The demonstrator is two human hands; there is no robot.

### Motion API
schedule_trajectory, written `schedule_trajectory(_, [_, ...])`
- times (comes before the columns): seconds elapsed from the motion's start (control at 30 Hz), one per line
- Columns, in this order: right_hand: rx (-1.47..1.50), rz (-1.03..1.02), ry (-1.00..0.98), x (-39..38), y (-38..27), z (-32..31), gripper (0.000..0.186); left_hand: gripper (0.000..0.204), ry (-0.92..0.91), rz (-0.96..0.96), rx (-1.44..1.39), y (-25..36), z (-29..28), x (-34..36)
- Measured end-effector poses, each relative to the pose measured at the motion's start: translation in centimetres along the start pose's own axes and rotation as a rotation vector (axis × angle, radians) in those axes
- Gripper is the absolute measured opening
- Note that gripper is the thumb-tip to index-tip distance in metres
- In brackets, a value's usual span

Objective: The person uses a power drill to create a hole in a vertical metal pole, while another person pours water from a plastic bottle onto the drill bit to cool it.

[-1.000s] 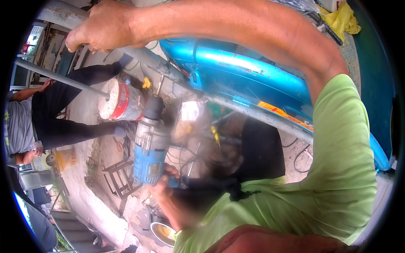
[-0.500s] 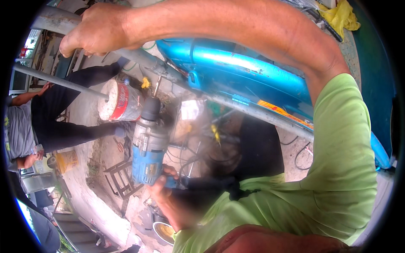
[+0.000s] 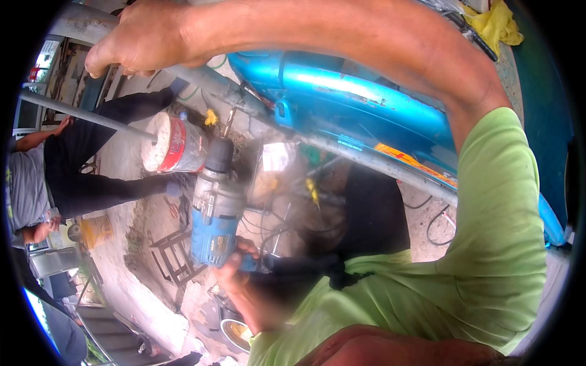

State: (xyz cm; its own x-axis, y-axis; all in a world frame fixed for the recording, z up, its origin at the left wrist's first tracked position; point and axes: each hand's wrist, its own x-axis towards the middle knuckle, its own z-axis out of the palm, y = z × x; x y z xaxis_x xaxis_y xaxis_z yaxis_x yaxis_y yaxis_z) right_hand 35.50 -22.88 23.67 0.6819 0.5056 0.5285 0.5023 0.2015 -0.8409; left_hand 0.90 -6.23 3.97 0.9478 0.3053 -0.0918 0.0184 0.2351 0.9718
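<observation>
My left hand (image 3: 235, 259) is wrapped round the handle of a blue and grey power drill (image 3: 217, 207), held upright near the middle. Its spiral drill bit (image 3: 229, 122) points up at the lower side of a long grey metal pipe (image 3: 244, 102). Whether the tip touches the pipe, I cannot tell. My right arm reaches across the top from the right, and my right hand (image 3: 137, 39) is closed over the pipe's far left part. A shiny blue metal body (image 3: 360, 97) with an orange sticker lies along the pipe's far side.
At left, a person (image 3: 30, 177) in dark trousers stands beside a dirty white and red bucket (image 3: 177, 143). A thinner rod (image 3: 85, 114) reaches toward that bucket. A rusty metal frame (image 3: 174, 256), loose cables (image 3: 436, 229), a bowl (image 3: 235, 334) and a yellow bucket (image 3: 96, 233) are lower down.
</observation>
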Motion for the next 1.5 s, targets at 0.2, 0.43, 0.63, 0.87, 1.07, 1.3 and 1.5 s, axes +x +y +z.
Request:
schedule_trajectory(0.2, [0.014, -0.006, -0.001, -0.4, 0.0, -0.5, 0.04, 0.034, -0.023, -0.002, 0.027, 0.3, 0.1, 0.3])
schedule_trajectory(0.43, [0.028, -0.011, -0.015, -0.6, 0.0, -0.8, 0.039, 0.048, 0.014, 0.01, 0.029, 0.2, 0.6, 0.4])
schedule_trajectory(0.63, [0.028, -0.014, -0.019, -0.6, 0.0, -0.9, 0.038, 0.06, -0.034, 0.014, -0.015, -0.3, -0.3, 0.3])
schedule_trajectory(0.87, [0.026, -0.017, -0.009, -0.7, -0.2, -1.0, 0.038, 0.058, -0.048, 0.029, -0.057, 0.0, 0.8, 0.6])
schedule_trajectory(1.07, [0.043, -0.022, -0.024, -0.7, -0.2, 0.0, 0.037, 0.048, -0.051, -0.053, -0.03, 0.0, -0.6, 0.0])
schedule_trajectory(1.3, [0.033, -0.022, -0.01, -0.9, -0.2, -0.6, 0.036, 0.05, -0.024, 0.0, 0.038, -0.1, -0.7, 0.6])
schedule_trajectory(1.5, [0.035, -0.029, -0.016, -0.7, -0.3, -0.5, 0.036, 0.052, 0.01, 0.045, 0.062, -0.4, -0.3, 0.5])
